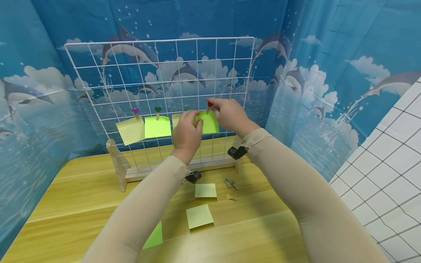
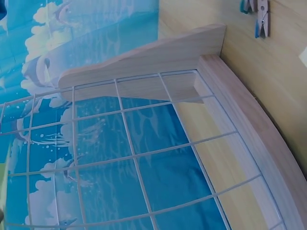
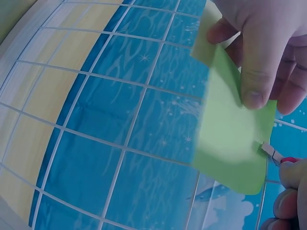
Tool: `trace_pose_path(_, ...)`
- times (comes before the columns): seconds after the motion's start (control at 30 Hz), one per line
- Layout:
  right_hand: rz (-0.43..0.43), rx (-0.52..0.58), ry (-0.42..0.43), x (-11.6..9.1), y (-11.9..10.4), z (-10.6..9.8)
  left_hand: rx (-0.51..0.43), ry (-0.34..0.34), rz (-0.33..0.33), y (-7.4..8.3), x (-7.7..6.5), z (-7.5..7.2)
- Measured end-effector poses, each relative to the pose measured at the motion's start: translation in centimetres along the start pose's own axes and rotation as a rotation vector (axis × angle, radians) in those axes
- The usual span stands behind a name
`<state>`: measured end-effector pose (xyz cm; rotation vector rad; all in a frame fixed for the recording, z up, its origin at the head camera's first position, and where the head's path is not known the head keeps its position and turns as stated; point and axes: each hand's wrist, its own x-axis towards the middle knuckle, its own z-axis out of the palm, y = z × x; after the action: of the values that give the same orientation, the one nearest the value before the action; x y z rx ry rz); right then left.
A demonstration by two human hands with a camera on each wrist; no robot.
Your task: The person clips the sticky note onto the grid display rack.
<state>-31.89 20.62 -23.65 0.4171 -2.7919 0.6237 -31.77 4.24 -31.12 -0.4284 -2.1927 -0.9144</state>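
My left hand (image 1: 187,133) pinches a green sticky note (image 1: 211,125) at its left side, thumb in front, against the white wire grid (image 1: 184,96). In my right hand (image 1: 232,116) a small wooden clothespin with a red heart (image 1: 209,104) is pinched between thumb and fingers at the note's top edge. The right wrist view shows the clothespin's wooden tip (image 3: 267,149) over the edge of the green note (image 3: 232,134). Left of my hands hang a pale yellow note (image 1: 131,130) with a purple-heart clothespin and a bright green note (image 1: 158,127) with a green-heart one. Another yellow note (image 1: 175,119) is partly hidden behind my left hand.
Wooden feet (image 1: 117,166) hold the grid on the wooden table (image 1: 82,193). Pale notes (image 1: 200,216) and a green note (image 1: 154,236) lie in front. Two blue clothespins (image 1: 231,183) and a yellow-heart clothespin (image 1: 231,197) lie nearby. A dolphin curtain (image 1: 296,73) hangs behind.
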Motion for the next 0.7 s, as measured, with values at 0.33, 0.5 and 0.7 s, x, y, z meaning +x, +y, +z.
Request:
trace_pose_path(0.33, -0.019, -0.017, 0.0, -0.3, 0.1, 0.1, 0.031, -0.053, 0.029, -0.2, -1.1, -1.3)
trace_pose_path(0.5, -0.057, -0.009, 0.029, -0.9, 0.3, 0.0, 0.011, -0.119, 0.083, -0.4, -2.1, -2.5)
trace_pose_path(0.7, -0.098, 0.011, 0.078, -2.3, 0.9, 0.0, -0.002, -0.265, 0.174, -0.9, -3.8, -4.3)
